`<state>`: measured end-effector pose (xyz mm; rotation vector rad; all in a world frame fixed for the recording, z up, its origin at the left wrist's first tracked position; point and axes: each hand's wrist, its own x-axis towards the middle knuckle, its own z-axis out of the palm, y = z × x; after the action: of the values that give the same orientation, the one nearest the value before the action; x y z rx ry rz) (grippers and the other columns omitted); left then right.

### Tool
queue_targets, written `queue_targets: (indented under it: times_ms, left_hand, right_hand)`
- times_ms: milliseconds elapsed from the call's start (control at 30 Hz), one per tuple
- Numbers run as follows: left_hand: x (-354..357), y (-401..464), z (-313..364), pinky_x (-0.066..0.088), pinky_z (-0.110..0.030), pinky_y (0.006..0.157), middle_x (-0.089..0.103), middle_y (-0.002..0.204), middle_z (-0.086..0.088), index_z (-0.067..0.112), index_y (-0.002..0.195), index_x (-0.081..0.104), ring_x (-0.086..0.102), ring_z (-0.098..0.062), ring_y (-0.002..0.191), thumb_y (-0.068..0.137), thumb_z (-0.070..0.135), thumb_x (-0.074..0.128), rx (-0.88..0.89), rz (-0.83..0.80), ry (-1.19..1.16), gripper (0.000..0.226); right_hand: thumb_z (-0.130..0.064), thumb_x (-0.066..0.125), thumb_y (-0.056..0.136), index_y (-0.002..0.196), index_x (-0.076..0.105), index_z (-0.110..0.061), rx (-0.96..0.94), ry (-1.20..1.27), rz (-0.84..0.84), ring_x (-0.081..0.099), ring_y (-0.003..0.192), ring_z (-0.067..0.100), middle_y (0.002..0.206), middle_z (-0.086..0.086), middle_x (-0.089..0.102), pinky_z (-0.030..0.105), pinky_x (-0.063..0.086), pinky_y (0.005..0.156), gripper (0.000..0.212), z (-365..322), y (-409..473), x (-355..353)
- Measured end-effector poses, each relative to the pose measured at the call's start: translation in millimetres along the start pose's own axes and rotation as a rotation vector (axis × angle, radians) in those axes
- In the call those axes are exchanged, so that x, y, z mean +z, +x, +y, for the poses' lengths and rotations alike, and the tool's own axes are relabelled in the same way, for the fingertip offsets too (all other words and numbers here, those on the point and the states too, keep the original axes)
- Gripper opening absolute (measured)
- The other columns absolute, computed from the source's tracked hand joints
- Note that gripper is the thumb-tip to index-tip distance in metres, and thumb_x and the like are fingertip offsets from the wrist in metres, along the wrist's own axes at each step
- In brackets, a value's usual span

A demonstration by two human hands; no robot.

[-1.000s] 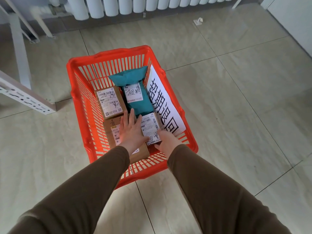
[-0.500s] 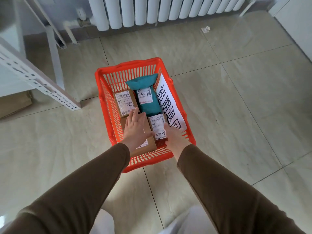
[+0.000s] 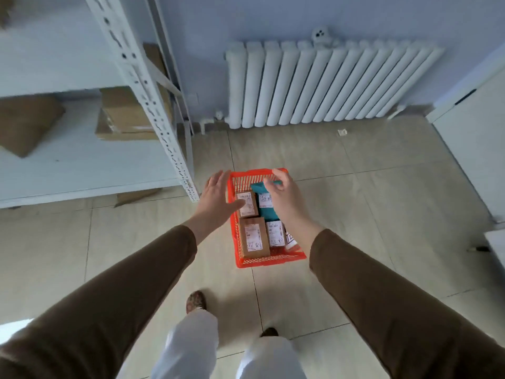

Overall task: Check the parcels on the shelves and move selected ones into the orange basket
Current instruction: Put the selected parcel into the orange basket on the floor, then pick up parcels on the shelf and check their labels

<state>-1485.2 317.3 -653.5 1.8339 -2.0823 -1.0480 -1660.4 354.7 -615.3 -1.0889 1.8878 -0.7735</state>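
On the tiled floor [image 3: 382, 214] just ahead of the person's feet, the orange basket [image 3: 269, 261] is sitting with several parcels already lying inside it: a tall brown box [image 3: 253, 237] at the near left, a small white-labelled parcel [image 3: 275, 233] just beside it, a second brown box [image 3: 247, 205] farther back, and a teal bag [image 3: 266, 207] at the far right. A white sheet with printed characters [image 3: 290, 240] is leaning against the right wall of the basket. The left hand [image 3: 216, 198] is hovering over the basket's left rim with fingers spread and gripping nothing. The right hand [image 3: 284, 192] is hovering over the far end of the basket with fingers loosely curled and appears to be holding nothing. Part of the task is judged complete, since these parcels are resting in the basket. Farther left, the white metal shelves [image 3: 153, 105] are carrying more brown cardboard parcels [image 3: 128, 116], so checking and selection appear to be unfinished. Beyond the basket, a white radiator [image 3: 328, 83] is standing against the wall.
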Motion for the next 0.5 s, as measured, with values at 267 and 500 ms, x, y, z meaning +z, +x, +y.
queue_targets:
  times_ms: [267,500]
  left_hand:
    - [-213.7,-126.0,15.6,0.029,-0.040,0.120,0.039,0.163,-0.003,0.019,0.159,0.033,0.036,-0.025,0.149,0.093,0.037,0.074,-0.015,0.277,-0.096,0.079]
    - [-340.3,-210.4,-53.6,0.036,-0.040,0.114,0.046,0.157,-0.002,0.025,0.155,0.039,0.043,-0.026,0.142,0.092,0.038,0.074,-0.154,0.453,-0.184,0.073]
  right_hand:
    - [-0.032,0.061,0.100,0.142,0.052,-0.024,-0.383,-0.104,-0.166,0.064,0.118,0.012,0.144,-0.005,0.058,0.033,0.049,0.100,0.044,-211.8,-86.2,5.8]
    - [-0.029,0.062,0.099,0.139,0.055,-0.022,-0.628,-0.156,-0.372,0.063,0.115,0.013,0.141,-0.006,0.057,0.034,0.053,0.097,0.041,-336.4,-142.9,96.8]
